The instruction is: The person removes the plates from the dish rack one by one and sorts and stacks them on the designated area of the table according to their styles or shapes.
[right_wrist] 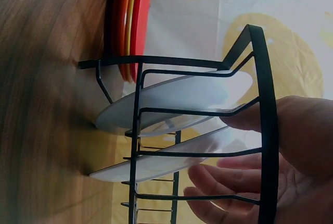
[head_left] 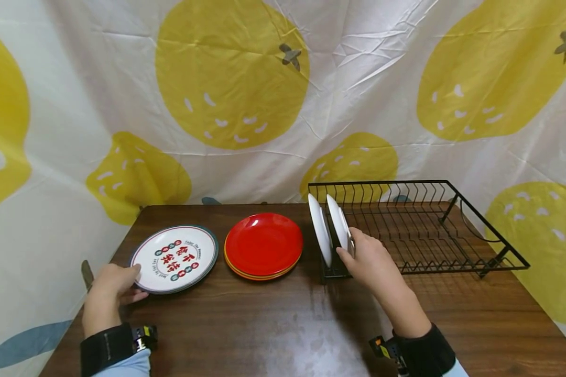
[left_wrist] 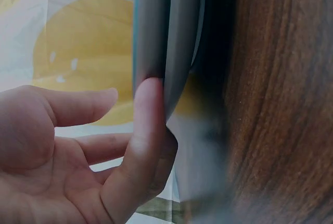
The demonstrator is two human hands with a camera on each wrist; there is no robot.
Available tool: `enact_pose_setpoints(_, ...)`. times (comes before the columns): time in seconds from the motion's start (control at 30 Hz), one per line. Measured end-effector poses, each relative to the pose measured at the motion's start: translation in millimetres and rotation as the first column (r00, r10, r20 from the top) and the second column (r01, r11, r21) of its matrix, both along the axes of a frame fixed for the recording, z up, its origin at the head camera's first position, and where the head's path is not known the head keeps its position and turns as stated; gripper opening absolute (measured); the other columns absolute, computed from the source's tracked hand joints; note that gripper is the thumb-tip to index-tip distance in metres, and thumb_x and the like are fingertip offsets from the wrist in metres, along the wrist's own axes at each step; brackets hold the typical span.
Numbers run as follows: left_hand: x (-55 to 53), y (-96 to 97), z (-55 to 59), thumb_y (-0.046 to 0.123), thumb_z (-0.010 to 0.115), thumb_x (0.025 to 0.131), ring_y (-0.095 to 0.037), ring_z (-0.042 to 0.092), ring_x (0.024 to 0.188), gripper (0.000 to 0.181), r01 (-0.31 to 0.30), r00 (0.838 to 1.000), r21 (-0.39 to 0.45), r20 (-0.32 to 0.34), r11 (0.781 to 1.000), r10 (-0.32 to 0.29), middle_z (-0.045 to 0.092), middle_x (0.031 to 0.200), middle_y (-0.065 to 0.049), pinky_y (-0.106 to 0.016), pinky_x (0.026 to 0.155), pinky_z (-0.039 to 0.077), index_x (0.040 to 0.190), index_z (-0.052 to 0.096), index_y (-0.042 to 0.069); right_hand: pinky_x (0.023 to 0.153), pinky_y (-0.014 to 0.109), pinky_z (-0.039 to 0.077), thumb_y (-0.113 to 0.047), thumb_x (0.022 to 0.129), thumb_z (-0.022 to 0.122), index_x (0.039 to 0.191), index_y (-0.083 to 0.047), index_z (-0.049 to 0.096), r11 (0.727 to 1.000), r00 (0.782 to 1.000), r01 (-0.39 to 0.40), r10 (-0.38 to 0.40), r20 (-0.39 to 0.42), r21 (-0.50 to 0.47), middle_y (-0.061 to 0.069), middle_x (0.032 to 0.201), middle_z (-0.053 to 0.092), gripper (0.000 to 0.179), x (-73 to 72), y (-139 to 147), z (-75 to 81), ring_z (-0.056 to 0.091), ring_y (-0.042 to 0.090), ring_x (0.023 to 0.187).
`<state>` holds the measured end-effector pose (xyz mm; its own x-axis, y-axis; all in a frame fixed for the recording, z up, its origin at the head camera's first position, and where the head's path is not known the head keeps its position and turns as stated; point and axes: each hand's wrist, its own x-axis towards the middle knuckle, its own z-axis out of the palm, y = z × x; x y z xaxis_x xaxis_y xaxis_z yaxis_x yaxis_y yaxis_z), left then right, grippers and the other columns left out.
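Observation:
Several stacked plates with coloured lettering (head_left: 174, 259) lie flat at the left. My left hand (head_left: 115, 285) is at their near-left rim, thumb above it. In the left wrist view, a finger (left_wrist: 149, 109) touches the side of the stack, while the thumb stays apart from it. Two white plates stand on edge in the black dish rack (head_left: 420, 272). My right hand (head_left: 372, 262) holds the right-hand white plate (head_left: 338, 222) between thumb and fingers at its near edge. The other white plate (head_left: 319, 230) stands just left of it.
A stack of red plates (head_left: 264, 243), with orange and yellow rims below, lies between the lettered plates and the rack. The brown wooden table (head_left: 245, 330) carries everything. A lemon-print cloth (head_left: 245, 178) hangs behind and at both sides.

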<state>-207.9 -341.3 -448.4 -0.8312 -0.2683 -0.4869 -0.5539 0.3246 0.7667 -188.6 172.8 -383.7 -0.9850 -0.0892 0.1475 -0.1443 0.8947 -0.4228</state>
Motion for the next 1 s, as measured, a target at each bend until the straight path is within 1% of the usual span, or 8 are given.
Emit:
enact_pose_setpoints(0.13,-1.2,0.3,0.7,0.026,0.038,0.113,-0.016,0.075,0.060,0.070,0.030,0.999,-0.010,0.024,1.000,-0.029,0.056,0.087,-0.019,-0.030,0.067,0.068,0.147,0.020,-0.033,0.084,0.053,0.064,-0.022,0.104,0.069,0.141,0.009,0.058,1.000,1.000,0.018,-0.018,-0.002,-0.018,0.029,0.121,0.074,0.050,-0.8,-0.2,0.0,0.075,0.039,0.104)
enact_pose_setpoints(0.3,-1.4,1.3,2.5,0.033,0.034,0.113,-0.016,0.076,0.060,0.073,0.078,0.996,-0.130,0.046,0.988,-0.073,0.062,0.088,-0.022,-0.026,0.063,0.063,0.144,0.026,-0.032,0.071,0.044,0.063,-0.019,0.103,0.069,0.141,0.008,0.059,0.999,1.000,0.019,-0.019,0.012,-0.028,0.029,0.119,0.075,0.048,-0.5,0.1,0.5,0.075,0.031,0.090)
enact_pose_setpoints(0.43,0.7,3.0,6.6,0.040,0.032,0.113,-0.018,0.074,0.064,0.076,0.109,0.994,-0.277,0.036,0.955,-0.103,0.067,0.087,-0.022,-0.030,0.064,0.050,0.138,0.038,-0.031,0.074,0.046,0.063,-0.019,0.102,0.071,0.141,0.008,0.061,1.000,1.000,0.012,-0.012,-0.003,-0.010,0.029,0.120,0.075,0.048,-0.4,0.5,-0.5,0.076,0.033,0.094)
enact_pose_setpoints(0.57,3.2,4.3,11.3,0.046,0.031,0.113,-0.030,0.065,0.079,0.074,0.089,0.995,-0.356,-0.006,0.930,-0.098,0.068,0.074,-0.015,-0.034,0.065,0.042,0.134,0.051,-0.023,0.075,0.047,0.063,-0.019,0.101,0.072,0.136,0.007,0.063,1.000,1.000,0.011,-0.011,-0.016,-0.003,0.027,0.116,0.076,0.045,-1.6,1.1,-1.8,0.075,0.033,0.093)
enact_pose_setpoints(0.67,3.1,6.5,14.7,0.047,0.032,0.113,-0.028,0.063,0.079,0.072,0.047,0.997,-0.306,-0.050,0.951,-0.065,0.067,0.076,-0.013,-0.034,0.064,0.045,0.142,0.050,-0.016,0.077,0.049,0.063,-0.020,0.101,0.072,0.137,0.008,0.063,1.000,1.000,0.014,-0.014,-0.013,-0.003,0.028,0.118,0.076,0.046,-2.0,1.7,-2.4,0.075,0.034,0.095)
enact_pose_setpoints(0.8,1.6,11.9,20.0,0.048,0.035,0.114,-0.017,0.067,0.069,0.075,0.005,0.994,-0.166,-0.105,0.986,-0.023,0.066,0.105,-0.025,-0.030,0.065,0.060,0.154,0.037,-0.016,0.081,0.051,0.065,-0.021,0.100,0.073,0.138,0.009,0.063,1.000,1.000,0.015,-0.015,-0.014,-0.005,0.029,0.122,0.075,0.049,-1.7,2.0,-2.9,0.076,0.038,0.102)
enact_pose_setpoints(0.9,1.5,17.7,25.5,0.048,0.035,0.114,-0.015,0.069,0.073,0.078,0.015,0.990,-0.082,-0.138,0.997,-0.026,0.061,0.124,-0.031,-0.028,0.069,0.066,0.159,0.028,-0.015,0.080,0.050,0.065,-0.021,0.100,0.074,0.136,0.008,0.064,1.000,1.000,0.014,-0.015,-0.027,-0.005,0.028,0.120,0.075,0.047,-1.3,1.5,-3.4,0.076,0.038,0.101)
enact_pose_setpoints(1.0,1.7,24.5,29.6,0.049,0.034,0.114,-0.017,0.071,0.078,0.077,0.035,0.985,-0.064,-0.166,0.997,-0.045,0.061,0.125,-0.028,-0.029,0.071,0.067,0.160,0.029,-0.013,0.079,0.050,0.065,-0.020,0.100,0.074,0.135,0.008,0.065,1.000,0.999,0.013,-0.013,-0.040,0.001,0.028,0.119,0.076,0.046,-1.4,0.8,-4.1,0.076,0.038,0.101)
